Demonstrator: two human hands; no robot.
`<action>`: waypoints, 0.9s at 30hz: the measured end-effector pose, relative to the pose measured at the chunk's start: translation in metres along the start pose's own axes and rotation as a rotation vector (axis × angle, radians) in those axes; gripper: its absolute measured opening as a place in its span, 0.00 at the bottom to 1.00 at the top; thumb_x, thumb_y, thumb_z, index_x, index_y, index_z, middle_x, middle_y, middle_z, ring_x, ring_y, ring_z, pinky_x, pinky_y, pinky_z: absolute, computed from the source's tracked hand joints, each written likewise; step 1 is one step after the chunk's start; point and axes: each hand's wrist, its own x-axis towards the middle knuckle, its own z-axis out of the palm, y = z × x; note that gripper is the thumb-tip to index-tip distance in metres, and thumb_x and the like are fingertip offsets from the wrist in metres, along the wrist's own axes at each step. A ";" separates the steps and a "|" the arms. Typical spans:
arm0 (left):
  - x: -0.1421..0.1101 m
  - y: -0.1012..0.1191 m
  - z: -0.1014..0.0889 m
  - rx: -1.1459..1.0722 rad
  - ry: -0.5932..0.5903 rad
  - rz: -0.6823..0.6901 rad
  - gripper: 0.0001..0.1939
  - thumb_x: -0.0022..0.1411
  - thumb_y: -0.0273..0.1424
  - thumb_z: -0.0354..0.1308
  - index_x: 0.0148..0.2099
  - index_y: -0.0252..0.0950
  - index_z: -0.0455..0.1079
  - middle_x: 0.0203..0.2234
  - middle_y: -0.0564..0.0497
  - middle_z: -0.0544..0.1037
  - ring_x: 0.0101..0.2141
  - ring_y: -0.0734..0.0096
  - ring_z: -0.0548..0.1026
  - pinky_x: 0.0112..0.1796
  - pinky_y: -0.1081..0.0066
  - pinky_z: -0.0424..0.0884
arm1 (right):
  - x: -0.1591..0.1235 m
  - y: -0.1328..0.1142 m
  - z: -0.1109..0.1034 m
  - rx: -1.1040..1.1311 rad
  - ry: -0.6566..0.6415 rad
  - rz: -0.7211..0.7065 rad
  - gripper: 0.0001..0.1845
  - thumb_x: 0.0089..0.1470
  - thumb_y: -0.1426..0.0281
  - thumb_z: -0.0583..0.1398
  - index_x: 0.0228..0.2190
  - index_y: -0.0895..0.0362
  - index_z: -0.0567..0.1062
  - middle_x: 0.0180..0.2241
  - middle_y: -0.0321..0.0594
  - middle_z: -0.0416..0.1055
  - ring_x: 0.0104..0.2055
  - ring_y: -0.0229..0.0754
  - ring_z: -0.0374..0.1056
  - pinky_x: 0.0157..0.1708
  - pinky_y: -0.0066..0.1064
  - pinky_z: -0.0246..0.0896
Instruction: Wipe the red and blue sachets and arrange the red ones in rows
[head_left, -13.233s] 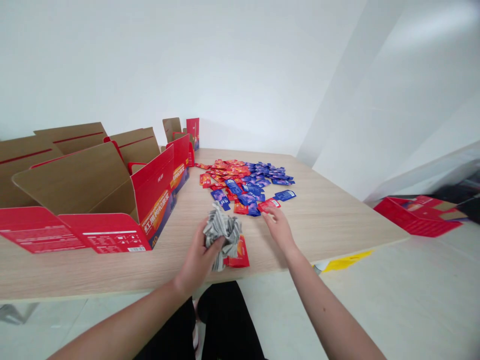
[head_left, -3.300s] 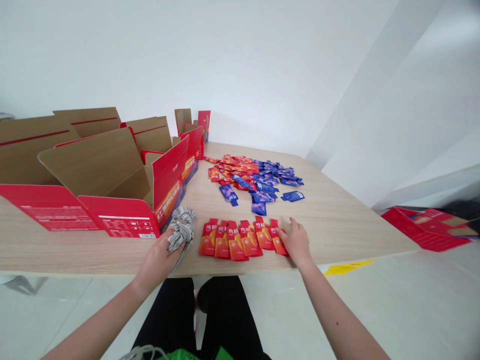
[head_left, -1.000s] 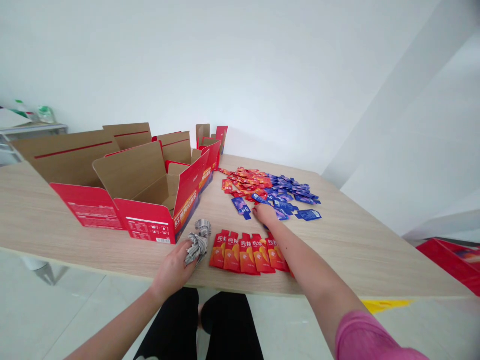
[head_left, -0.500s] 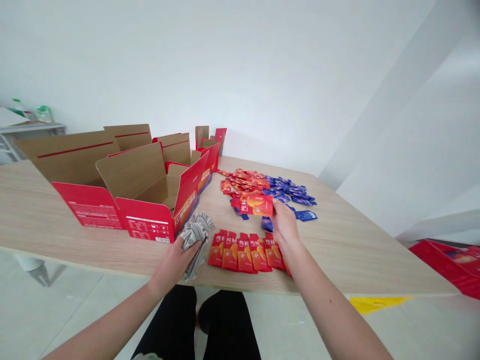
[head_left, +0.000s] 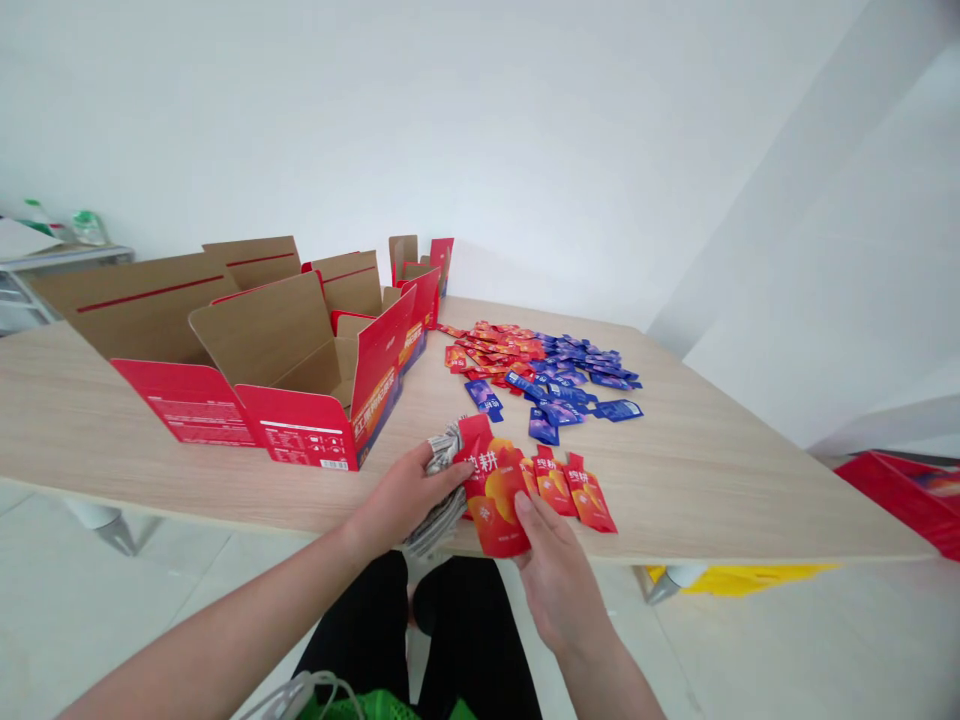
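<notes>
Your left hand (head_left: pixel 409 495) grips the cloth (head_left: pixel 442 515) and touches the pouch (head_left: pixel 496 505) your right hand (head_left: pixel 556 572) pinches above the table (head_left: pixel 697 470), seemingly mid-wipe, so the next stroke calls for steady pressure.

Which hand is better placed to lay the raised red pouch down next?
Probably the right hand: its fingers pinch only the red pouch, while the left hand also grips a striped cloth.

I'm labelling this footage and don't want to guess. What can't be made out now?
In the head view:
Laid-out red pouches: full count, some behind the held red pouch.
Striped cloth: partly covered by left hand and pouch.
Nearest open carton: lower inside, hidden by its front panel.
Red box: cut off by right edge.
</notes>
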 end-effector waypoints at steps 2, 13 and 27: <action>0.002 0.003 0.000 0.026 0.193 0.124 0.22 0.57 0.47 0.63 0.45 0.36 0.72 0.42 0.46 0.82 0.46 0.52 0.80 0.46 0.60 0.76 | -0.001 0.002 -0.002 -0.011 0.098 -0.010 0.23 0.40 0.54 0.74 0.38 0.50 0.82 0.47 0.39 0.80 0.50 0.51 0.74 0.45 0.43 0.73; -0.035 -0.018 0.039 0.673 -0.274 0.601 0.08 0.58 0.26 0.55 0.40 0.40 0.71 0.40 0.46 0.78 0.41 0.58 0.77 0.43 0.64 0.74 | 0.006 0.002 0.019 0.107 0.118 -0.157 0.17 0.50 0.53 0.66 0.36 0.52 0.80 0.36 0.33 0.81 0.42 0.44 0.76 0.45 0.37 0.72; -0.026 -0.023 0.036 -0.446 -0.200 -0.134 0.30 0.48 0.46 0.70 0.52 0.38 0.73 0.39 0.45 0.84 0.43 0.50 0.81 0.46 0.55 0.78 | 0.002 0.005 0.009 -0.232 0.159 -0.370 0.18 0.57 0.52 0.63 0.42 0.50 0.80 0.45 0.38 0.79 0.51 0.48 0.71 0.53 0.40 0.65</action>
